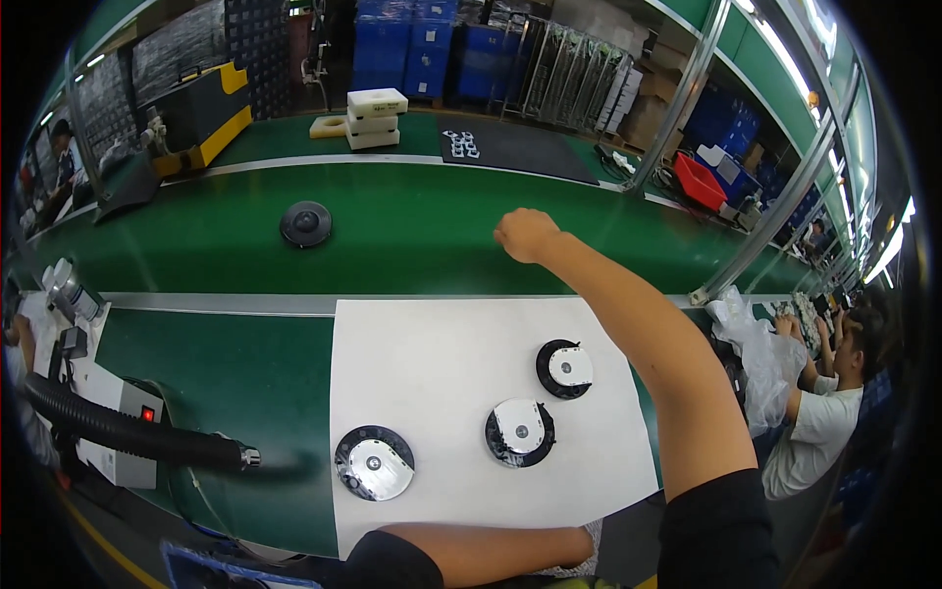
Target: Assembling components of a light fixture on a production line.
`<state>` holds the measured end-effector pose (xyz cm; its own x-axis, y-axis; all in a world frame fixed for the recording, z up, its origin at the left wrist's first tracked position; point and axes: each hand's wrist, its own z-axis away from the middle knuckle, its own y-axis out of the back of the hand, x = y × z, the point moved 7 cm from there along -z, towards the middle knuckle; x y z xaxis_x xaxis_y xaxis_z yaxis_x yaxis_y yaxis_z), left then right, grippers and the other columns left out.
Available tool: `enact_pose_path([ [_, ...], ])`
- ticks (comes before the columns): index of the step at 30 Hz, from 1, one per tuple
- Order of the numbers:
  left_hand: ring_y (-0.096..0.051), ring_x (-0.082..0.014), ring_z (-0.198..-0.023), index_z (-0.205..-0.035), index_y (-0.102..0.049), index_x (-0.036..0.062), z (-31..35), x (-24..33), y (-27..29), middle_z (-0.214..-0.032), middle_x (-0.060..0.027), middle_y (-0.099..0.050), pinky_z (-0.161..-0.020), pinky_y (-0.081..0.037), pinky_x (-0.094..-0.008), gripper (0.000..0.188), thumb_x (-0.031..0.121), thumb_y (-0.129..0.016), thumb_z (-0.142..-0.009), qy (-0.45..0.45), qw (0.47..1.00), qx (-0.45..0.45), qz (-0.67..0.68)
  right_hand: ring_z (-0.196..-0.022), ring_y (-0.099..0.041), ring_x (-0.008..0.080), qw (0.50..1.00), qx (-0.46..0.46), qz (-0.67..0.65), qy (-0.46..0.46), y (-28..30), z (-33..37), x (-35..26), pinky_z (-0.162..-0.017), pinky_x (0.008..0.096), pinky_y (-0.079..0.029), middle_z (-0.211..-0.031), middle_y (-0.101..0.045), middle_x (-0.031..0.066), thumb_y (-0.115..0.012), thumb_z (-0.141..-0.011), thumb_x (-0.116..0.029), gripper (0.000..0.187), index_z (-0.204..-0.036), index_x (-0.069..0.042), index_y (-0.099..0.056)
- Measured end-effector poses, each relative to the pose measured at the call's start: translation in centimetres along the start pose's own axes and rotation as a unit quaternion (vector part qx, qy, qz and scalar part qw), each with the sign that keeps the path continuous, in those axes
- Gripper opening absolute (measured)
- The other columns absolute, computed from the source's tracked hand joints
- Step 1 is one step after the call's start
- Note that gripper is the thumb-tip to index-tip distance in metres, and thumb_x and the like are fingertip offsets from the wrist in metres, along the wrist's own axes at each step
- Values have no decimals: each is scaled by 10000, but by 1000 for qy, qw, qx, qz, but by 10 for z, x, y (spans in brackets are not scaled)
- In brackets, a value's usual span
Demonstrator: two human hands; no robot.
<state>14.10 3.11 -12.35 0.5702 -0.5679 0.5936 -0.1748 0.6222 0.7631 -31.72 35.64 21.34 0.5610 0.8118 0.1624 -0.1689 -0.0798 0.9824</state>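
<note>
My right hand (526, 234) reaches out over the green conveyor belt (412, 226), fingers curled into a fist with nothing visible in it. A dark round disc (306, 223) lies on the belt well to its left. My left forearm (481, 550) lies along the bottom edge; its hand is hidden near a white cloth. On the white mat (442, 353) in front of me rest three round black-and-white discs: one at the left (374, 462), one in the middle (520, 432), one at the right (565, 368).
A black hose with a metal nozzle (137, 432) points right from a white box at the left. White foam blocks (375, 116) and a black mat sit beyond the belt. Another person (819, 412) sits at the right. Blue crates stand at the back.
</note>
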Motion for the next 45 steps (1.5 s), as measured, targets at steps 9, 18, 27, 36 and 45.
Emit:
enact_pose_path([
  [9,-678,-319,-1018,-1220,-692,209,56,-38,-49,-1105,-133,-713,-862,-525,-477,413,145,-629,-817,-54,998,6,11,-616,-715,269,961,-40,-165,-216,22,40,76,-708,364,-624,-1057,-712,174,-266,-1080,-356,488,-1563,-289,-282],
  [18,-682,-316,-1086,-1045,-760,67,69,29,75,-1143,-170,-718,-896,-544,-438,264,198,-674,-832,-99,990,-74,-74,-673,-713,313,985,46,-149,-74,-25,43,113,-752,425,-580,-996,-724,211,-564,-967,-277,443,-1360,-70,-568],
  [27,-681,-317,-1069,-1046,-753,79,69,16,80,-1121,-162,-721,-887,-539,-448,262,230,-643,-862,2,993,-79,-85,-644,-723,265,969,-72,-228,-59,-73,12,46,-626,359,-588,-719,-694,184,-732,-850,-239,304,-842,51,-640],
  [36,-681,-318,-1050,-1047,-745,92,105,-1,92,-1095,-152,-724,-877,-534,-460,269,267,-608,-896,44,992,-69,-100,-670,-739,198,949,-56,-308,-47,-62,30,65,-618,310,-605,-784,-713,165,-672,-820,-39,158,-950,51,-663],
  [45,-681,-320,-1032,-1049,-738,105,84,-5,59,-1070,-143,-728,-867,-529,-471,283,303,-574,-930,-1,992,-90,-90,-833,-717,273,987,25,-143,65,-34,57,55,-780,368,-576,-900,-743,113,-614,-846,-35,139,-882,-50,-747],
])
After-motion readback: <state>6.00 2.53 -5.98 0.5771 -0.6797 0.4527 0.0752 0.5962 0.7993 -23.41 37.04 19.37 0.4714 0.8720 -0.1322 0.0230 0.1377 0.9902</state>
